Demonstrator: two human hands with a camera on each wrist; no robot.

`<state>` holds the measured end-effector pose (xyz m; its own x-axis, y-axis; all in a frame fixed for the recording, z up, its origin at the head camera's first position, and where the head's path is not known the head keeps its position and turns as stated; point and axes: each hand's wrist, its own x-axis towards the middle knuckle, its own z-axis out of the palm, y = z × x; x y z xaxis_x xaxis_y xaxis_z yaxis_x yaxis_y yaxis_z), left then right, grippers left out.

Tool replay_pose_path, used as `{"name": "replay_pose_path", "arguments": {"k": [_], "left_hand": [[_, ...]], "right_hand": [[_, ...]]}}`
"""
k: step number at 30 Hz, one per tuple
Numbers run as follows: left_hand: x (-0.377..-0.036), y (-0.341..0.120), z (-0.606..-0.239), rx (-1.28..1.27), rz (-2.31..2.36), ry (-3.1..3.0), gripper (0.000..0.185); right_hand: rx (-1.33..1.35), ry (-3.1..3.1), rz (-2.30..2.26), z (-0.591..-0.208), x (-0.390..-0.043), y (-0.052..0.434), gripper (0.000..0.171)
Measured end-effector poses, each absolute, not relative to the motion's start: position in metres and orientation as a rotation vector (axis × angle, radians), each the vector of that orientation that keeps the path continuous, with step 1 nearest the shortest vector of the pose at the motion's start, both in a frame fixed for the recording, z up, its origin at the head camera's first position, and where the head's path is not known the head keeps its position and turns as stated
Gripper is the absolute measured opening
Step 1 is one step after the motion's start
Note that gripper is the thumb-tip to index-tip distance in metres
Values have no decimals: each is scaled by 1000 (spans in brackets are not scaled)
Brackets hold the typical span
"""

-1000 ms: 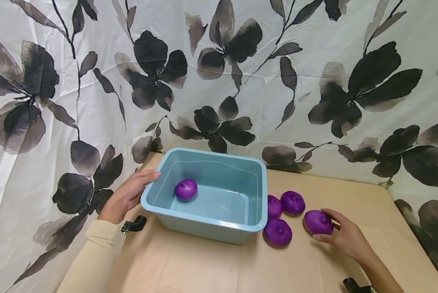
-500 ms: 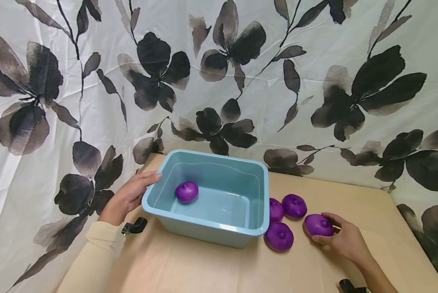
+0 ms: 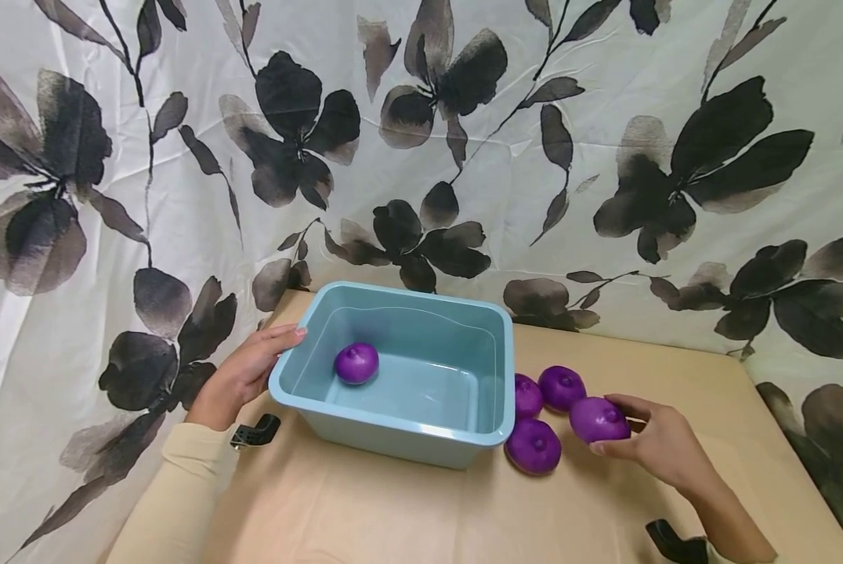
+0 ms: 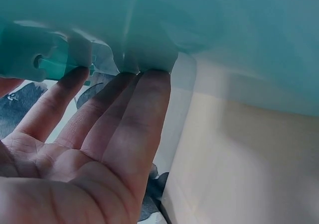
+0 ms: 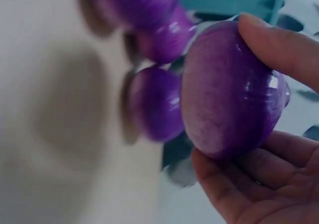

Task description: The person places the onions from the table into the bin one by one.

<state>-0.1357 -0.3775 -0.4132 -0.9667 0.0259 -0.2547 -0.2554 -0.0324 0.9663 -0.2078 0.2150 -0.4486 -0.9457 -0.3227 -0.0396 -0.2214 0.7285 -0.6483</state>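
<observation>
A light blue plastic bin stands on the table with one purple onion inside, near its left end. My left hand holds the bin's left rim; in the left wrist view its fingers reach up against the underside of the rim. My right hand grips another purple onion between thumb and fingers. In the right wrist view this held onion is raised off the table, its shadow apart from it. Several more onions lie beside the bin's right wall, one partly hidden behind the rim.
The tan tabletop runs in front of the bin and to the right. A white curtain with dark flowers hangs close behind the table and along the left side. A black strap mount sits at my right wrist.
My right hand has lifted the onion it grips and moved it slightly left, towards the other onions and the bin. The left hand and the bin have stayed in place.
</observation>
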Motion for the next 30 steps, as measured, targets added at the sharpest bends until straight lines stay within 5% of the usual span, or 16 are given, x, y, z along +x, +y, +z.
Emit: {"name": "replay_pose_path", "arguments": {"k": [30], "left_hand": [[-136, -381, -415, -238, 2159, 1992, 63]], "right_hand": [[-794, 2537, -1160, -348, -192, 137, 80]]}}
